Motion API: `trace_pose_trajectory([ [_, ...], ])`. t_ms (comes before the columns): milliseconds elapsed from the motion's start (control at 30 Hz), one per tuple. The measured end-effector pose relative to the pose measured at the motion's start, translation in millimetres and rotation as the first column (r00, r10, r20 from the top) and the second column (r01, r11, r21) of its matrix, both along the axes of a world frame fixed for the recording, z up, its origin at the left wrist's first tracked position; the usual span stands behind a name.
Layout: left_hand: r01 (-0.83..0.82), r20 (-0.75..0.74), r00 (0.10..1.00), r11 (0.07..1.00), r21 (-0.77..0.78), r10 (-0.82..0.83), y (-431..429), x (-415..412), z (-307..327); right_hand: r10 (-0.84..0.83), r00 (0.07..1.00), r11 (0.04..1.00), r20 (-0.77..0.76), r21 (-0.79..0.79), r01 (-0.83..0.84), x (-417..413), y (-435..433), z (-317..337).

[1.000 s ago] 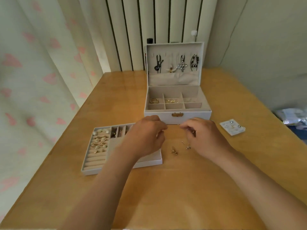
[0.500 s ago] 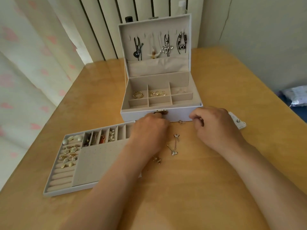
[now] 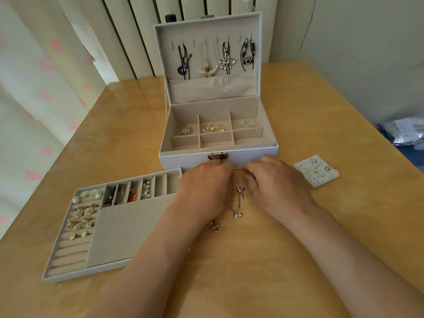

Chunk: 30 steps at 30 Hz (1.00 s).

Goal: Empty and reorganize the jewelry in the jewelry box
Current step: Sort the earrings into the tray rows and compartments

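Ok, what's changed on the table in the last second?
The left hand and right hand edged forward to the front of the box, fingertips almost meeting; whether either grip holds anything is hidden. The tray and earring card stayed put.

Whether left hand [image 3: 206, 190] or right hand [image 3: 276, 187] holds anything is hidden.

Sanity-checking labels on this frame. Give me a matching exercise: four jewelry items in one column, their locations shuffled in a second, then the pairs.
Items
1. camera pendant
2. gold rings
3. flower pieces
4. stud card

Places
A. on the table, right of the right hand
B. back-left compartment of the jewelry box
C. ring rolls of the removed tray
D. hanging in the open lid, far right

Pairs: 1-D, 2-B, 3-C, 4-A
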<state>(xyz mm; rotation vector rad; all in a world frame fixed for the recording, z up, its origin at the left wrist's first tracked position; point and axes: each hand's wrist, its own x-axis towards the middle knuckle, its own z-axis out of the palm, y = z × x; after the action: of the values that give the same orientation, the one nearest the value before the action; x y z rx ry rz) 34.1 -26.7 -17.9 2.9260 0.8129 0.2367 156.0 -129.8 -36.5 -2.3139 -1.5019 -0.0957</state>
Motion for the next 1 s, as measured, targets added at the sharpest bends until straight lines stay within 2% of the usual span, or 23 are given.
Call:
trace_pose_trajectory([
  [233,-0.005,0.049,0.999,0.997,-0.078,0.009,7,-9,3,-0.039,0.999,0.997,0.013,0.067,0.039,-1,-2,2],
  [367,-0.011,0.002,1.000,0.998,-0.066,0.011,13,-12,1,-0.056,0.998,0.998,-0.002,-0.012,0.056,-3,-1,2],
  [467,-0.020,-0.004,1.000,0.998,-0.058,0.020,13,-10,-1,-0.049,0.999,0.999,0.001,-0.001,0.049,-2,-1,4],
  [633,0.008,0.066,0.998,0.996,-0.091,-0.002,13,-12,-5,-0.016,1.000,0.999,-0.004,0.037,0.016,0,-1,2],
  [733,0.053,0.234,0.972,0.967,-0.248,0.007,13,-14,-8,-0.005,1.000,0.998,-0.020,0.063,0.006,1,-1,0],
  [800,0.062,0.350,0.930,0.887,-0.458,0.116,11,-15,-4,0.020,0.998,0.991,-0.051,0.131,-0.013,3,0,-3],
  [900,0.219,0.474,0.838,0.627,-0.747,0.272,7,-20,6,0.112,0.953,0.945,-0.282,0.327,-0.015,1,0,-1],
  [933,0.293,0.510,0.806,0.547,-0.784,0.301,7,-21,8,0.150,0.899,0.928,-0.412,0.371,0.015,-1,-1,3],
  [1000,0.417,0.557,0.751,0.399,-0.817,0.356,6,-24,12,0.231,0.712,0.908,-0.663,0.410,0.087,-4,-3,13],
])
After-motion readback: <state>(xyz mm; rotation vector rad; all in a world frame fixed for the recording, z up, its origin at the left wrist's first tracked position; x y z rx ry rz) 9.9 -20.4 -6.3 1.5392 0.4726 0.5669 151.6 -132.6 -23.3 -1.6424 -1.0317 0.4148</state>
